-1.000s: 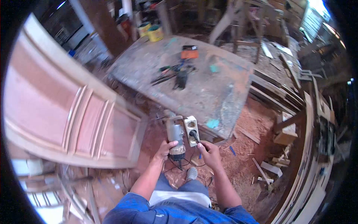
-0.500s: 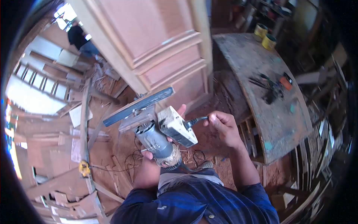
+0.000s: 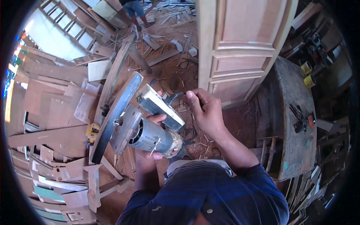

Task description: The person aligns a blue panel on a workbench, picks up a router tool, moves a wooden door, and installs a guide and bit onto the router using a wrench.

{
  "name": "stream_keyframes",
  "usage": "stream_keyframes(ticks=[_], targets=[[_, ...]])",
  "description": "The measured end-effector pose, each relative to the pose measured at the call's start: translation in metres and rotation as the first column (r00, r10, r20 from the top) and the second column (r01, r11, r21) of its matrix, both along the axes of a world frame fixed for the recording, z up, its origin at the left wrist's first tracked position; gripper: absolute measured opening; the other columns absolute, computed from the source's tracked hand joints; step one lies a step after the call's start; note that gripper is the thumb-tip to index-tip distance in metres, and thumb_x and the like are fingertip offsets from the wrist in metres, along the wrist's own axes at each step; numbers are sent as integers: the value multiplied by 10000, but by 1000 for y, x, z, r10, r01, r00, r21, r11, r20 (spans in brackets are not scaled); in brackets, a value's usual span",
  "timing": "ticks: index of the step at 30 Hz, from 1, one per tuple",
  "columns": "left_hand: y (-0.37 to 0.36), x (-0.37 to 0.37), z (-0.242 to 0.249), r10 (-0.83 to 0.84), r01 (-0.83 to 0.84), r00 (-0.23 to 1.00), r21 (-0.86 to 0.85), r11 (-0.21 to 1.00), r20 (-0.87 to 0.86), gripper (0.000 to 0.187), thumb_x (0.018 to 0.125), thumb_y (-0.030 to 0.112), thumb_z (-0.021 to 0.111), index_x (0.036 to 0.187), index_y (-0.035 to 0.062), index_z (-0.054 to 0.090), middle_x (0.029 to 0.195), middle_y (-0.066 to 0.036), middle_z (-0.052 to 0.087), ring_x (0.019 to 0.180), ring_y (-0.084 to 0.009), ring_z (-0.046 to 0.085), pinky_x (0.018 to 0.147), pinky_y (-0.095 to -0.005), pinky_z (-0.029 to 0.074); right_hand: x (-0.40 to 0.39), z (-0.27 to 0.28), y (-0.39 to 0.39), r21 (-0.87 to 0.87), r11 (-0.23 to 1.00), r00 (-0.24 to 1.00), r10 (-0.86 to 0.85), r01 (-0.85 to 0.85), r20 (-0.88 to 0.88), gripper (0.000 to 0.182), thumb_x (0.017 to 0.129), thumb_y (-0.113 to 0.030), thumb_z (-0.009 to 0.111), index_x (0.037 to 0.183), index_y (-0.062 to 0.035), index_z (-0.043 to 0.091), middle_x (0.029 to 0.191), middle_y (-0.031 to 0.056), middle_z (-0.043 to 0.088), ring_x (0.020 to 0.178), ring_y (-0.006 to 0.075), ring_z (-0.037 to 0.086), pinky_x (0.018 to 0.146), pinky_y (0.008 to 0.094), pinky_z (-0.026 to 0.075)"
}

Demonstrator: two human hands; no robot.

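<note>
Left hand: we find it clamped on the grey power tool, thumb along the near side; its fingers show between the tool body and the socket block, and a fingertip shows past the block;
Right hand: we see thumb and forefinger pinched together on the black plug, at its cord end;
Plug: it meets the socket block's far face; we cannot tell how deep it sits;
Power tool: held tilted in front of the dark shirt; a long board, dark on one face, stands across its head;
Socket block: pale and dark-sided, tilted; just beside the tool body;
Door: panelled, upright, beyond the right hand;
Worktop: beside the door; we note dark tools lying on it and two yellow tins towards its far end;
Floor: wood scraps strewn about; a second person stands in the background, partly out of view.
</note>
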State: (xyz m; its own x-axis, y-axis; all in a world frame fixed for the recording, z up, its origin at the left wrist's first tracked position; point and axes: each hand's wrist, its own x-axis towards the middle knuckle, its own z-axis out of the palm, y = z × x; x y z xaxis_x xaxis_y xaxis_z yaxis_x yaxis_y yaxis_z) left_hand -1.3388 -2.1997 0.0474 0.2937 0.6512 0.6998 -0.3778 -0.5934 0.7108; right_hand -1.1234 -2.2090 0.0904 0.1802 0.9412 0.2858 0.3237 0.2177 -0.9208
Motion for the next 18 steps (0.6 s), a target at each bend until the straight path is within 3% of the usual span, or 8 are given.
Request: stream_keyframes(ticks=[1, 4, 5, 8, 11, 13, 16, 18], targets=[[-1, -15, -2, 25, -25, 1000, -10, 1000, 1, 766, 819, 476, 803, 1450, 102, 582, 1586, -339, 379, 1487, -489, 354, 1138, -576, 410, -10, -3, 8, 62, 997, 999, 53, -53, -7, 288, 1053, -251, 653, 959, 16, 703, 673, 132, 638, 604, 141, 580, 574, 334, 454], [-9, -41, 6, 17, -4, 990, -94, 996, 139, 811, 813, 480, 808, 1480, 102, 541, 1604, -338, 335, 1500, -495, 314, 1160, -591, 371, -11, -17, 37, -102, 901, 899, 401, -422, -174, 286, 1067, -271, 630, 1044, 3, 710, 785, 69, 689, 716, 133, 631, 640, 303, 471], [-10, -46, 9, 19, 6, 980, -124, 992, 198, 827, 812, 481, 810, 1490, 102, 528, 1611, -338, 320, 1505, -498, 301, 1167, -596, 358, -7, -46, 49, 105, 846, 728, 508, -523, -461, 389, 1100, -354, 546, 1153, 9, 677, 967, 47, 698, 879, 156, 639, 797, 307, 488], [-12, -56, 27, 20, 38, 934, -156, 987, 357, 874, 806, 485, 815, 1519, 102, 487, 1629, -337, 275, 1518, -504, 261, 1189, -610, 318, 10, -92, 60, 78, 888, 665, 396, -454, -633, 585, 1116, -477, 365, 1358, 12, 577, 1209, 112, 655, 1169, 210, 576, 1052, 374, 405], [-13, -57, 45, 22, 51, 888, -146, 988, 460, 922, 801, 488, 820, 1549, 101, 446, 1648, -336, 231, 1531, -511, 221, 1211, -625, 279, 8, -194, 60, -50, 848, 661, 373, -527, -651, 679, 1072, -538, 396, 1462, 7, 503, 1374, 142, 597, 1325, 226, 502, 1138, 406, 344], [-10, -58, 53, 10, 57, 852, -111, 992, 524, 955, 797, 491, 823, 1569, 101, 418, 1660, -335, 201, 1540, -516, 195, 1226, -634, 253, -18, -197, 46, 23, 721, 556, 554, -692, -620, 764, 983, -511, 564, 1533, 0, 419, 1481, 154, 530, 1413, 247, 443, 1184, 421, 301], [-4, -67, 72, 14, 30, 819, -67, 997, 573, 1005, 792, 495, 828, 1598, 101, 377, 1679, -334, 157, 1553, -522, 155, 1248, -649, 214, -55, -239, 38, 6, 609, 575, 753, -793, -320, 957, 857, -444, 749, 1598, -15, 323, 1585, 160, 448, 1499, 285, 365, 1220, 429, 263], [-3, -77, 90, 74, -38, 807, -73, 997, 586, 1056, 783, 508, 827, 1622, 100, 331, 1691, -326, 102, 1563, -523, 97, 1259, -662, 144, -75, -314, 36, 15, 598, 589, 793, -801, -156, 915, 808, -369, 830, 1555, -27, 427, 1536, 169, 524, 1442, 310, 460, 1187, 440, 342]])
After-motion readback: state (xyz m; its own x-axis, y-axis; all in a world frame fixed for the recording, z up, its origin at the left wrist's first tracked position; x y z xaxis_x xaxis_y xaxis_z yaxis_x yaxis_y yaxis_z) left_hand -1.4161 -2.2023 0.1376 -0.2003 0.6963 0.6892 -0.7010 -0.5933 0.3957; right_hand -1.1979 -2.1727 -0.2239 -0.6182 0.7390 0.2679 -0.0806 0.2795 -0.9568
